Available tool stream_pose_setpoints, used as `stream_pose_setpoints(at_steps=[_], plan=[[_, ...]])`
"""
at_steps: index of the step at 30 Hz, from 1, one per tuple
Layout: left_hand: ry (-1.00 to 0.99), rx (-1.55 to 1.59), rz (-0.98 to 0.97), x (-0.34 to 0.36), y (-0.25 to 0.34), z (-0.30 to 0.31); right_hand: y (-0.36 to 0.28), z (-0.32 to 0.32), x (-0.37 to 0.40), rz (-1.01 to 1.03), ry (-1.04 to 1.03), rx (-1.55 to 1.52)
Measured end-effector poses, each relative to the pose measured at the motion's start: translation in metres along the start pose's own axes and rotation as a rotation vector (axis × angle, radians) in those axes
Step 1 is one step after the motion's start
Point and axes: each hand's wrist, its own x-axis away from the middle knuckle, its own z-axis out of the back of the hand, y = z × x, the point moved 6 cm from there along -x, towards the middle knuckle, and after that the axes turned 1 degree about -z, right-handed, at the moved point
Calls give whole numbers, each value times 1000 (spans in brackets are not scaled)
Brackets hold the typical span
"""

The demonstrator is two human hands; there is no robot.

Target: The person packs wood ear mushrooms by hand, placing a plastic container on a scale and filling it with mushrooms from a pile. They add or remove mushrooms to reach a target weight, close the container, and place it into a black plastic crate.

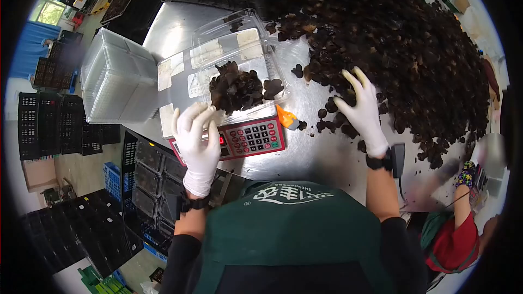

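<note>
clear tray (pixel 257 62) holding dark fungus (pixel 235 88), atop scale (pixel 251 137)

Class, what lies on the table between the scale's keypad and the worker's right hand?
In the head view, a small orange object lies beside the scale, then a few loose dark pieces on the bare steel table before the right hand.

Display of the scale (pixel 251 137) behind the left hand (pixel 199 142), fungus heap (pixel 392 38) past the top edge, co-worker's hand (pixel 484 155) a blur.
</note>
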Motion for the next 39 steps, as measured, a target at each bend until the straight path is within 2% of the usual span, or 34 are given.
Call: stream_pose_setpoints(at_steps=[1,4,7,10,13,16,19,20,23,24,27,30,33,36,37,39], plan=[[14,-11,-15,-9,0,0,22,-7,21,-65,-44,40],[25,-35,-85,-50,1,-10,31,-22,58,-54,-144,124],[-253,-10,-296,-93,13,-35,37,-28,68,-85,-71,142],[-531,-75,-398,-101,1,-65,38,-27,64,-97,-63,134],[-582,-94,-377,-105,-12,-64,40,-27,63,-93,-59,130],[-612,-9,-236,-114,-21,-47,41,-27,64,-93,-49,118],[-475,172,-82,-117,-38,-35,37,-26,63,-95,-41,116],[-490,124,49,-113,-48,-34,37,-26,62,-92,-38,118],[-438,687,420,-100,-50,-39,37,-27,62,-89,-47,118],[-467,590,334,-101,-52,-37,37,-27,62,-90,-50,122],[-422,878,484,-92,-53,-42,37,-28,62,-82,-51,123],[-396,874,504,-90,-54,-40,37,-28,62,-74,-45,119],[-290,877,432,-91,-56,-38,35,-27,62,-89,-41,111],[-259,313,141,-96,-37,-25,36,-27,63,-101,-35,123],[-288,194,97,-96,-34,-28,36,-27,63,-102,-33,130],[-400,147,144,-94,-22,-31,36,-27,63,-113,-37,132]])
